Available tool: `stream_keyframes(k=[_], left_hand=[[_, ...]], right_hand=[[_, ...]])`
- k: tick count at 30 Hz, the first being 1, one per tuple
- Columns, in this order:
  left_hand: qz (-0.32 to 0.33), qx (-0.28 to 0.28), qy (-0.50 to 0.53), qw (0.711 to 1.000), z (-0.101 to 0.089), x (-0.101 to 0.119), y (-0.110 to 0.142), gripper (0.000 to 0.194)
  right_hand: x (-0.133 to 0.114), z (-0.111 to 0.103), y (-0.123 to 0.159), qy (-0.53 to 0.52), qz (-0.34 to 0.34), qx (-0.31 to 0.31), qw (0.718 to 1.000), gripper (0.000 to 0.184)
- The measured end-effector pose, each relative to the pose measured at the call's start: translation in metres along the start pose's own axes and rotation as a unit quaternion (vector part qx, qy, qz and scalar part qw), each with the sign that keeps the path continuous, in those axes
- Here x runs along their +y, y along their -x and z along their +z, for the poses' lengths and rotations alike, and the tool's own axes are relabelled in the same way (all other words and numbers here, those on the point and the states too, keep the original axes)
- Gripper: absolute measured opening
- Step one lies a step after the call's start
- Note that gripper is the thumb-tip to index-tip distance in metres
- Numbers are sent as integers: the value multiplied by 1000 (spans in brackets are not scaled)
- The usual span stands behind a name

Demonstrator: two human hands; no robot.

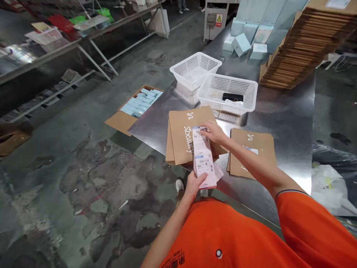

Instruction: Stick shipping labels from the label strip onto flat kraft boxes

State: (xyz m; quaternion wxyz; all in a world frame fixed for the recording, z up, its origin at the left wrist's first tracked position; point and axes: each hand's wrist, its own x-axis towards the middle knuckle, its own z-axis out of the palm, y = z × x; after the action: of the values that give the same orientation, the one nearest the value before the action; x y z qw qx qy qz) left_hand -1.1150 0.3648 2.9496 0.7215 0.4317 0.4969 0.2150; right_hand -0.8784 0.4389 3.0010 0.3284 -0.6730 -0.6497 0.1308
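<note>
A strip of printed shipping labels (203, 154) lies over brown cardboard mailers (178, 128) that carry white "Sbeauty" lettering. At its lower end, my left hand (195, 182) grips the strip, thumb on top. The fingers of my right hand (213, 132) are bent and closed at the strip's upper end, over the top mailer. Part of the label under those fingers is hidden. Beneath my right forearm rests a second small pile of mailers (262, 143), with a white and blue label (252, 150) partly showing on it.
Two white perforated baskets (206, 56) (248, 83) stand beyond the mailers; the nearer holds a dark object (232, 97). A tall leaning cardboard stack (304, 48) and light-blue boxes (241, 44) occupy the metal table's far end. An open carton (119, 121) of blue boxes sits left.
</note>
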Motion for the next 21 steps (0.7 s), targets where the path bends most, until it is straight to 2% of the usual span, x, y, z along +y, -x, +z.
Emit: stream_keyframes(k=[3, 5, 6, 8, 11, 14, 16, 17, 18, 19, 20, 21], left_hand=[[-43, -26, -46, 998, -20, -29, 15, 46], [-53, -56, -54, 996, -33, -39, 25, 45], [-51, -49, -44, 997, -39, -38, 28, 45], [-29, 10, 18, 999, -46, -26, 24, 45], [-8, 100, 150, 984, -48, 12, -1, 43], [-6, 135, 200, 970, -49, 46, -25, 32], [1, 147, 190, 971, -48, 56, -30, 25], [3, 146, 179, 973, -46, 58, -29, 24], [3, 140, 166, 976, -43, 58, -25, 25], [-1, 125, 154, 980, -37, 56, -21, 27], [-9, 106, 140, 984, -30, 54, -15, 30], [-17, 80, 126, 989, -22, 52, -10, 34]], right_hand=[[13, 11, -30, 130, -22, -70, 989, 51], [16, 16, -35, 185, -5, -68, 980, 71], [16, 18, -36, 198, -1, -55, 979, 75], [14, 25, -37, 194, -29, -48, 979, 66], [3, 44, -33, 174, -96, -74, 977, 47], [-12, 65, -15, 183, -115, -73, 974, 54], [-18, 70, 6, 168, -168, -103, 966, 56], [-18, 69, 16, 159, -171, -109, 966, 55], [-15, 64, 25, 153, -136, -97, 974, 52], [-8, 57, 34, 149, -57, -65, 985, 51], [1, 46, 43, 136, 50, -22, 989, 52], [14, 34, 52, 109, 161, 16, 981, 55]])
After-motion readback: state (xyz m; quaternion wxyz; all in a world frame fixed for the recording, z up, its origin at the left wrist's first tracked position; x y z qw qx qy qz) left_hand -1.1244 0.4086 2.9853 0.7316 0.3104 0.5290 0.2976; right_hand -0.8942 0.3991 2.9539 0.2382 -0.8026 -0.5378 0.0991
